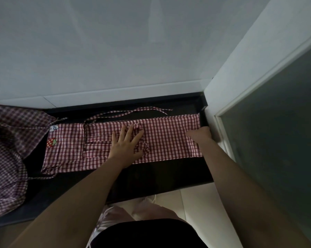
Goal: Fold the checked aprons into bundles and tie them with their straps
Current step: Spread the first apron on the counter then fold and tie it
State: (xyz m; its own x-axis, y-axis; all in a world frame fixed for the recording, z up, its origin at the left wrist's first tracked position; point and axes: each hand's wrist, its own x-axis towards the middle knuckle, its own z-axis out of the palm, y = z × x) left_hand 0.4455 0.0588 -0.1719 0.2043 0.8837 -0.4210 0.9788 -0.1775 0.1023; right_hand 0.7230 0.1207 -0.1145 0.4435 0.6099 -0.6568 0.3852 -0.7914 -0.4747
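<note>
A red-and-white checked apron [161,133] lies folded into a long strip across the dark counter [160,178]. Its left end carries a strawberry patch and a cartoon patch. One strap [133,112] trails along the far edge; others lie bunched on the cloth near the middle. My left hand [127,143] rests flat on the apron's middle with the fingers spread. My right hand [200,135] is at the apron's right end, with its fingers curled down at the cloth; whether they grip it I cannot tell.
A heap of darker checked aprons [9,153] lies on the counter's left end. A white tiled wall [115,51] rises behind the counter. A white door frame with a dark panel [269,122] closes off the right side.
</note>
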